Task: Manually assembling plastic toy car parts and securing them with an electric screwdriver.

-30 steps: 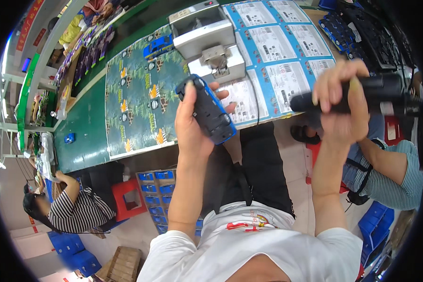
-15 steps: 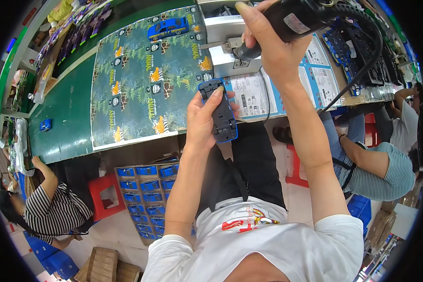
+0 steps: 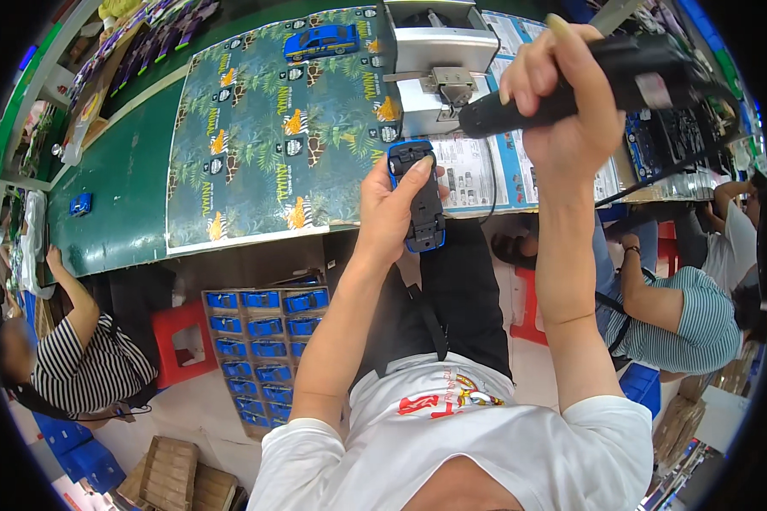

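My left hand (image 3: 388, 204) is closed around a blue toy car (image 3: 428, 223), turned over so that its black underside faces up. My thumb presses on the underside near the far end. Wrapped in my right hand (image 3: 575, 119) is a black electric screwdriver (image 3: 631, 77), held almost level above the table. Its front end points left, beside the metal bracket of a silver box-shaped device (image 3: 430, 115); the bit does not show. On the far part of the patterned sheet stands another blue toy car (image 3: 320, 43), wheels down.
The patterned sheet (image 3: 256, 145) covers part of the green table (image 3: 128, 153). A small blue piece (image 3: 80, 204) lies at the left. Printed sheets (image 3: 469, 170) lie under the device, and a cable hangs from the screwdriver. A compartmented tray (image 3: 264, 349) of blue cars stands below; people sit either side.
The screwdriver has drawn back from the bracket and swung to a flatter angle, with my right hand shifting right. The car stays in my left hand. The whole view has shifted slightly.
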A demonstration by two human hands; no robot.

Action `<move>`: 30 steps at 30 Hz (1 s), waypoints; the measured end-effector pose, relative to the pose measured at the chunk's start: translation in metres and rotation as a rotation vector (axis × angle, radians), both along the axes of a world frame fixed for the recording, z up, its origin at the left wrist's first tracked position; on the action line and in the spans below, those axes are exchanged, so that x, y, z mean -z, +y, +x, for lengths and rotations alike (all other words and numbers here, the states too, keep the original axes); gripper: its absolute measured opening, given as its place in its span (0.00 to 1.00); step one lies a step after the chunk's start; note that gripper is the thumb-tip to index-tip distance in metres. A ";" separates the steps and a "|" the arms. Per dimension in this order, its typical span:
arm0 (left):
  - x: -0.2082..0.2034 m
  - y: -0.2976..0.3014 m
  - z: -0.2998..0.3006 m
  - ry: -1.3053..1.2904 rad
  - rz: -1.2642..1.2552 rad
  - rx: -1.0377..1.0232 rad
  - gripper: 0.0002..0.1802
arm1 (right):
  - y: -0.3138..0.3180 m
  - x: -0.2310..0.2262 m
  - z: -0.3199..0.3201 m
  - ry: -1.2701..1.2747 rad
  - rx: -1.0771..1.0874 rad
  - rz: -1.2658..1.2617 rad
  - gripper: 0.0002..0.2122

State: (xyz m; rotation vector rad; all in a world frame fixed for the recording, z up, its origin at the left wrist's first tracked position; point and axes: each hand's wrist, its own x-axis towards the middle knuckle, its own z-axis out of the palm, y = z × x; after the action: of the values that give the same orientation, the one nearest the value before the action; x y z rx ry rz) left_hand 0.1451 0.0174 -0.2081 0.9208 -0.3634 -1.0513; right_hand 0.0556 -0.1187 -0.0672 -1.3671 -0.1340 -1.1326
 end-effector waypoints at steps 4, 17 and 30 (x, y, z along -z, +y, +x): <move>0.003 0.002 0.001 -0.047 -0.009 -0.011 0.13 | 0.018 0.008 -0.006 -0.073 -0.028 -0.055 0.07; 0.000 0.001 -0.004 -0.055 -0.012 0.001 0.13 | 0.037 0.032 0.012 0.068 0.141 0.000 0.07; -0.001 -0.002 -0.004 -0.084 -0.013 -0.004 0.12 | 0.034 0.044 0.006 0.168 0.085 -0.247 0.09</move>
State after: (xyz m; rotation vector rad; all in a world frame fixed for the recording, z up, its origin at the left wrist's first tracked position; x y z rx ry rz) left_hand 0.1410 0.0150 -0.2073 0.9561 -0.4377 -1.0074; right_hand 0.0612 -0.0849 -0.1116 -1.6954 -0.0970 -1.0920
